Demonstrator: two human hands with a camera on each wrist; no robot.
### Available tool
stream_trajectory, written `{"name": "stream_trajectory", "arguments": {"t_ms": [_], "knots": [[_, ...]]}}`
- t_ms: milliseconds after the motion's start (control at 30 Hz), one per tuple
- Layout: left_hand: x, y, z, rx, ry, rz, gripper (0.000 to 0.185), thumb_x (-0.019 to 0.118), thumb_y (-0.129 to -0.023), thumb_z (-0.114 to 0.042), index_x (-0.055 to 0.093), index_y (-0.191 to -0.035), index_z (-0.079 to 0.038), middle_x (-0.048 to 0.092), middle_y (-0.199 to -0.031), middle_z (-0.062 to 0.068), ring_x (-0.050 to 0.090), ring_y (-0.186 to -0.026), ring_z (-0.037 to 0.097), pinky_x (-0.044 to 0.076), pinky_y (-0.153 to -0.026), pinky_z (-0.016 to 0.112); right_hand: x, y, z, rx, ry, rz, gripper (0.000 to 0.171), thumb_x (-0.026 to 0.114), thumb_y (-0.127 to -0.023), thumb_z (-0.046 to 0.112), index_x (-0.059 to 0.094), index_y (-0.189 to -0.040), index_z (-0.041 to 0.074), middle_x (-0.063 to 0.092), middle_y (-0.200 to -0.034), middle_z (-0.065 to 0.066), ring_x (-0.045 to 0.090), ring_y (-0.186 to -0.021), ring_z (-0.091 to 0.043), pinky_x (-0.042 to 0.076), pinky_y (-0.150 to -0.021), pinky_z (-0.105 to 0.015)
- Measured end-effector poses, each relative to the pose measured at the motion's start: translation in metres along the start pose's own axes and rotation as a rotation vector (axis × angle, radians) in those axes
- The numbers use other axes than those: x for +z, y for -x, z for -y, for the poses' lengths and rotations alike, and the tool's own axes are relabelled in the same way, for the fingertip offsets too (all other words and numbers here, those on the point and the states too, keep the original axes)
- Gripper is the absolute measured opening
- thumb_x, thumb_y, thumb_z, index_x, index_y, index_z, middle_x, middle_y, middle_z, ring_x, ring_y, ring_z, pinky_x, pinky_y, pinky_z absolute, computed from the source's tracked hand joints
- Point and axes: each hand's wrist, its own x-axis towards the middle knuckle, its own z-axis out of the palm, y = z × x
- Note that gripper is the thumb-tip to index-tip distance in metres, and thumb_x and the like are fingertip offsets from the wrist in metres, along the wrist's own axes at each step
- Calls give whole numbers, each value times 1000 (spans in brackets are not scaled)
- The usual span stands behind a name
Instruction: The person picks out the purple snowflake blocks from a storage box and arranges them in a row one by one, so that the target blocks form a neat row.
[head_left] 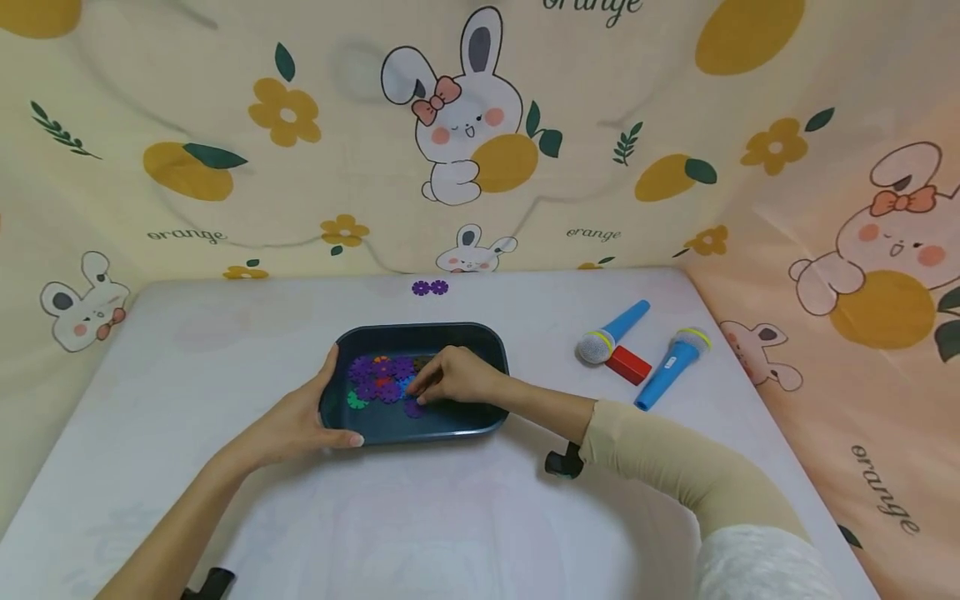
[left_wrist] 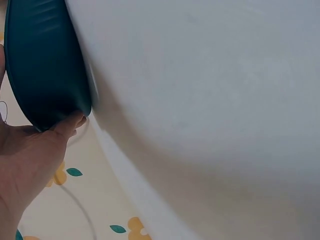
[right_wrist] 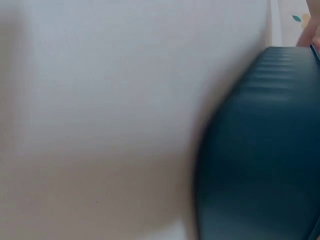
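Observation:
A dark blue-green tray [head_left: 450, 427] sits on the white table, and in it lie several small notched plastic discs [head_left: 363, 375], mostly purple, with green, blue, red and orange ones. My left hand [head_left: 303, 421] grips the tray's left end, thumb along the front rim. In the left wrist view, that hand [left_wrist: 37, 150] holds the tray's outer wall [left_wrist: 47, 65]. My right hand [head_left: 461, 375] reaches into the tray from the right, fingertips and thumb down at a blue disc [head_left: 406, 386] and a purple disc [head_left: 414, 408]. Whether it pinches one is hidden.
Two joined purple discs [head_left: 430, 287] lie near the table's back edge. To the right are two blue toy microphones [head_left: 626, 321] [head_left: 667, 375] with a red block [head_left: 628, 365] between them. A cloth with printed rabbits [head_left: 480, 125] hangs behind the table.

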Motion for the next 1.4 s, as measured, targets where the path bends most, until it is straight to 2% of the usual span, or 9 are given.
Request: {"name": "stream_trajectory", "arguments": {"t_ms": [167,400,767,967,1167,1400], "knots": [[1,2,1,-14,11,4,134,87,-74,-40,-13,-157,-6,13,-158,34,22,-142,54,25,-111,65,8,-1,2,48,48,-16,16,79,-84,9,81,-100,11,77,-91,4,68,-78,1,53,-71,-17],[5,11,4,-17,41,-4,134,88,-75,-38,-13,-157,-5,11,-158,34,20,-142,54,23,-111,66,23,-4,4,27,80,-25,17,83,-79,7,80,-96,9,71,-79,6,63,-71,2,52,-66,-16],[1,9,1,-16,36,-9,133,87,-75,-39,-13,-157,-6,10,-159,34,19,-142,54,23,-110,67,24,-7,8,1,253,-35,17,89,-75,21,73,-79,17,62,-75,11,56,-71,-1,46,-67,-16],[0,6,0,-15,30,-7,133,86,-76,-41,-13,-158,-9,10,-159,32,19,-143,53,24,-111,66,22,-2,10,-6,280,-42,20,90,-74,22,75,-86,16,63,-80,7,57,-73,-2,48,-67,-15],[-2,2,-2,-13,19,-8,133,87,-75,-40,-13,-158,-9,10,-159,33,20,-142,54,24,-110,67,21,1,10,-56,352,-32,22,89,-74,20,74,-89,14,61,-84,5,56,-76,-3,47,-67,-13],[0,2,0,-13,36,6,133,87,-75,-39,-13,-158,-9,9,-159,32,18,-143,54,23,-111,66,20,1,11,-30,297,-30,18,85,-80,22,69,-84,17,62,-76,10,56,-71,-3,47,-65,-15]]}}
